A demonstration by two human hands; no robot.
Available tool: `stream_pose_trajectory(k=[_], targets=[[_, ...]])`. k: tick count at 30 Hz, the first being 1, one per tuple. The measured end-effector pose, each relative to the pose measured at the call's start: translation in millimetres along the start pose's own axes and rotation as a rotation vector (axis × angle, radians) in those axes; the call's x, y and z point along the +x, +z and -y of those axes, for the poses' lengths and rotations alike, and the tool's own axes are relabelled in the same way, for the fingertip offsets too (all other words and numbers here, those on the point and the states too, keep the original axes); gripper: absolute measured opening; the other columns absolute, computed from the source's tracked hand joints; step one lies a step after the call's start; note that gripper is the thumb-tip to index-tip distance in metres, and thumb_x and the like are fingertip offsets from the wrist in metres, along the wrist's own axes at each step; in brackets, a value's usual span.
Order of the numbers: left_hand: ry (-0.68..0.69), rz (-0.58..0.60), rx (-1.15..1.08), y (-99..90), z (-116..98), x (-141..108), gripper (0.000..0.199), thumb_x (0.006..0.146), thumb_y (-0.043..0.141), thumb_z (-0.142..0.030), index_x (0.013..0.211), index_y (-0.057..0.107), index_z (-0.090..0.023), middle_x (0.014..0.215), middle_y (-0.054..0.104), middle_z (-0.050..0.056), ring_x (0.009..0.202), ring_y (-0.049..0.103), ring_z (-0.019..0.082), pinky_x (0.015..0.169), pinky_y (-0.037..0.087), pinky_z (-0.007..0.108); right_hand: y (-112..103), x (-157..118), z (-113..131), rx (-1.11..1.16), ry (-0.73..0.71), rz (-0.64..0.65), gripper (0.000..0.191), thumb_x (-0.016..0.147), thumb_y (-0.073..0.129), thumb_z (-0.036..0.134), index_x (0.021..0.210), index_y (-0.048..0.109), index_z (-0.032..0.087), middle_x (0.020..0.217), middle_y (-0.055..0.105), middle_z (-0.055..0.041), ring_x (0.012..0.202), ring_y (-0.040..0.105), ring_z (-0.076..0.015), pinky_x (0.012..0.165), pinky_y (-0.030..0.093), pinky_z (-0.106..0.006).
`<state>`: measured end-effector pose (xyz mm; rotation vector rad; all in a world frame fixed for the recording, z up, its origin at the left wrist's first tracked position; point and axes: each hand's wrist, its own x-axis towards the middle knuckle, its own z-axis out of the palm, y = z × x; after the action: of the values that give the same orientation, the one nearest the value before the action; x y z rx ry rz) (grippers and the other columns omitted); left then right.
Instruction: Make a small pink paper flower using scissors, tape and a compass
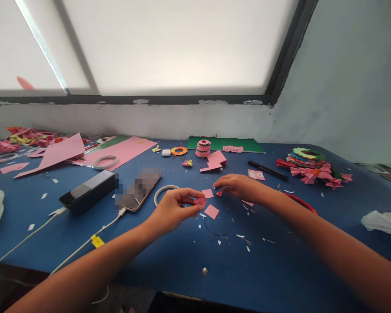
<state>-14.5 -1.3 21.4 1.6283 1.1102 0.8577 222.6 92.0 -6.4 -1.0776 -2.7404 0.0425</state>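
My left hand pinches a small piece of folded pink paper between thumb and fingertips, just above the table. To its right, my right hand reaches down with its fingers stretched out and bent a little; its thumb is hidden. Under those fingertips lies a small folded pink piece; whether they touch it I cannot tell. Flat pink paper squares lie between and below the hands, one pink square nearest me. Behind my left hand, a roll of white tape is partly covered.
A phone and a black power bank with white cables lie left. Behind are a stack of pink scalloped rings, a green sheet and pink sheets. A black pen and layered paper shapes lie right.
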Motion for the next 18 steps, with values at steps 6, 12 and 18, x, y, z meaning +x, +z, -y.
stream_pose_trajectory(k=[6,12,18], targets=[[0.006,-0.005,-0.030,1.4,-1.2,0.3,0.026,0.070,0.070,-0.027,0.093,0.068,-0.015,0.082,0.070,0.006,0.075,0.066,0.017,0.065,0.056,0.028,1.6,6.9,2.2,0.069,-0.137,0.089,0.037,0.081,0.050,0.004,0.102,0.068,0.028,0.102,0.070,-0.0008,0.093,0.065,-0.0158,0.081,0.049,-0.029],[0.004,0.001,-0.018,1.8,-1.0,0.3,0.025,0.070,0.069,-0.028,0.092,0.068,-0.016,0.083,0.070,0.005,0.075,0.066,0.016,0.059,0.055,0.023,5.3,-3.5,5.5,0.099,-0.125,0.040,0.029,0.084,0.050,0.009,0.098,0.069,0.027,0.102,0.070,-0.0033,0.091,0.065,-0.0179,0.080,0.049,-0.032],[0.001,0.005,-0.039,1.7,-1.0,0.9,0.024,0.071,0.070,-0.027,0.092,0.068,-0.016,0.081,0.069,0.005,0.074,0.065,0.014,0.061,0.055,0.022,12.9,-13.7,7.7,0.176,-0.063,-0.072,0.028,0.084,0.049,0.012,0.104,0.066,0.023,0.096,0.069,-0.0074,0.089,0.064,-0.0211,0.079,0.050,-0.038]])
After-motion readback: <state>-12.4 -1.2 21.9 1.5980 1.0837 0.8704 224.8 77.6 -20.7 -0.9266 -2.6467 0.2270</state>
